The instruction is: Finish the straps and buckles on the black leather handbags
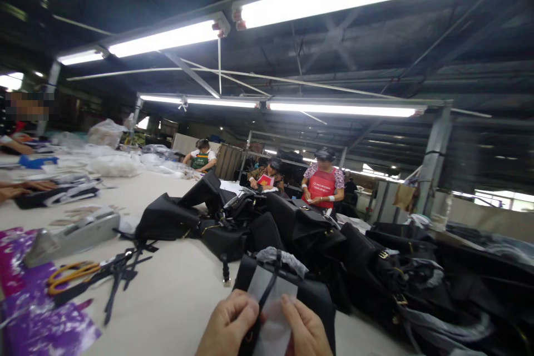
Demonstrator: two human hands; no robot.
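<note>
A black handbag point(319, 292) stands on the table right in front of me, its handle wrapped in clear plastic point(287, 260). Across its front lies a thin white sheet point(277, 314), with a narrow black strap point(271, 285) running down over it. My left hand point(229, 322) is closed in a pinch at the sheet's left edge, beside the strap. At the opposite edge, my right hand point(306, 327) pinches the sheet between thumb and fingers. Both hands hide the lower front of the bag, and their fingertips are partly behind the sheet.
Black bags point(292, 222) are heaped beyond and to the right. On the left are orange-handled scissors point(73, 278), black strap pieces point(119, 278), a grey tape dispenser point(75, 236) and purple packaging point(45, 306). A co-worker's hands point(29, 189) rest at far left; other people work farther back.
</note>
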